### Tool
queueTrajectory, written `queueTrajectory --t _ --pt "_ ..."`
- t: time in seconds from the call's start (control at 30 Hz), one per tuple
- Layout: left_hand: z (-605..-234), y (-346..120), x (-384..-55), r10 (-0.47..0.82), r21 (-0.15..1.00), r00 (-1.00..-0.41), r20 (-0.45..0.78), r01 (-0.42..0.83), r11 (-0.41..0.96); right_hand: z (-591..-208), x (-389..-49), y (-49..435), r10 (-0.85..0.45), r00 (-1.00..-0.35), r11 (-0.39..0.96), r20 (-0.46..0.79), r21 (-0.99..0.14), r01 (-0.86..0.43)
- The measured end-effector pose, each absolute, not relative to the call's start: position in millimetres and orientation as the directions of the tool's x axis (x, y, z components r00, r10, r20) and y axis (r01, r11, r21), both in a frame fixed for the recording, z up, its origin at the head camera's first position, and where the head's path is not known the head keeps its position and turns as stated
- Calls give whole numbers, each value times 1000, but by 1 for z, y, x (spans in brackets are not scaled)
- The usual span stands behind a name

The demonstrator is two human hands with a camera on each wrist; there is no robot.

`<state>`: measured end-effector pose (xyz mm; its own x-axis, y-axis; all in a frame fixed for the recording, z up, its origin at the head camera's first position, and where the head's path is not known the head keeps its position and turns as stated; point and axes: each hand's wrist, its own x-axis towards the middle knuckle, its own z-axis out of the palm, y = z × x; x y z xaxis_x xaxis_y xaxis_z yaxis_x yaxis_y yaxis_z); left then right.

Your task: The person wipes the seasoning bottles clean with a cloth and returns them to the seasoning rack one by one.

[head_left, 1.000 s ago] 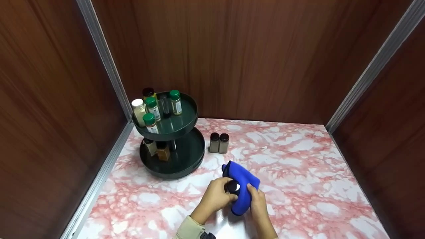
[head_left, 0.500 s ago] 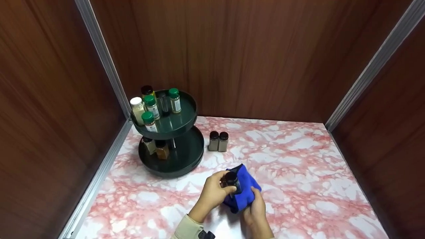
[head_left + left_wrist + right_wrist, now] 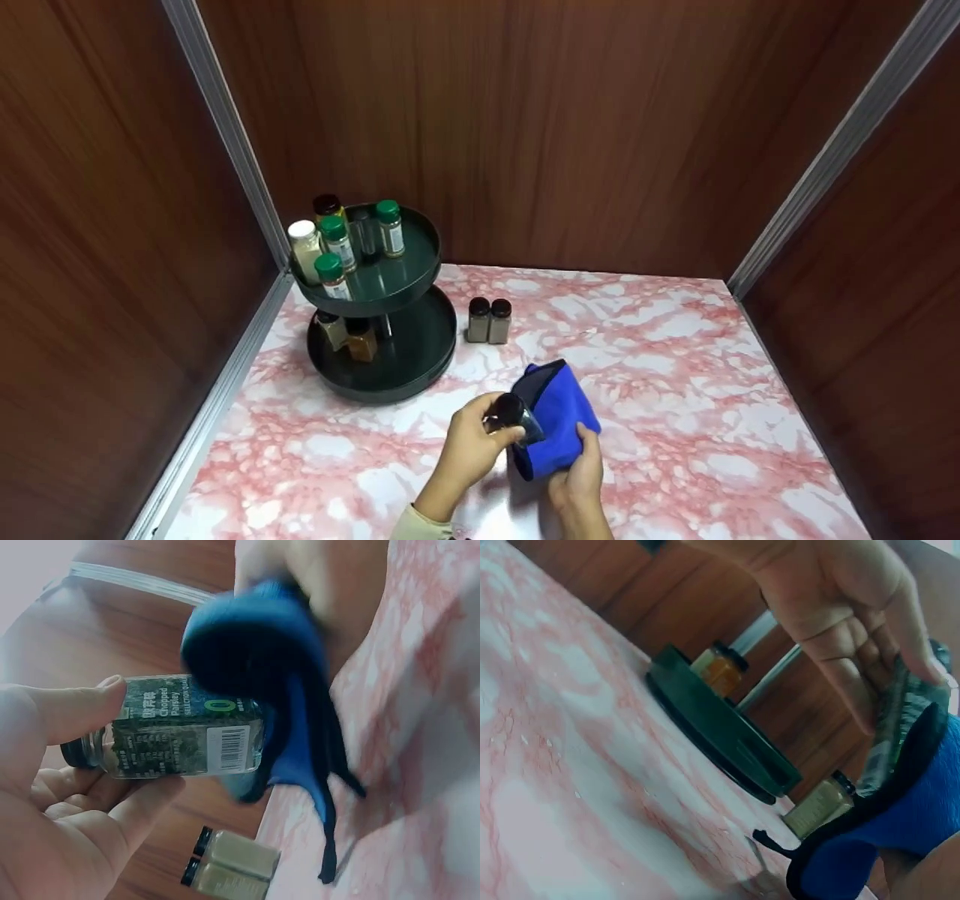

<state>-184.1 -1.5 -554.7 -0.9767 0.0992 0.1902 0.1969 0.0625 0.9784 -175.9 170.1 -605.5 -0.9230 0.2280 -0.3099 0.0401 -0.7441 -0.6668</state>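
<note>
My left hand [image 3: 469,446] grips a square glass spice jar [image 3: 187,724] with a black lid, between thumb and fingers. Its label reads "Chopped Parsley" and dark green flakes show through the glass. A blue cloth [image 3: 562,420] with black edging is held by my right hand [image 3: 581,476], thumb on top and the other fingers underneath. In the left wrist view the cloth is folded over and overlaps the jar's base end. Both hands are raised over the marbled tabletop, the jar to the left of the cloth.
A two-tier dark green turntable rack [image 3: 420,352] stands at the left, with several spice jars on its upper tier and a couple on the lower. Two black-lidded jars [image 3: 489,321] stand together right of it. Wood-look panels [image 3: 562,135] enclose the pink-and-white table [image 3: 660,375].
The cloth, wrapped against the jar a second ago, has opened out and shifted right. My left hand has drawn the jar slightly left and tilted it.
</note>
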Motion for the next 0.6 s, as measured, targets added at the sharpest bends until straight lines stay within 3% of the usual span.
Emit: queueTrajectory --t 0.27,0.6 --pt "-556 1 -181 51 968 -972 228 232 97 -610 -171 163 94 -959 -746 -266 -657 109" --pt "-557 -4 -183 -58 967 -967 247 242 81 -599 -162 167 215 -927 -730 -307 -681 57"
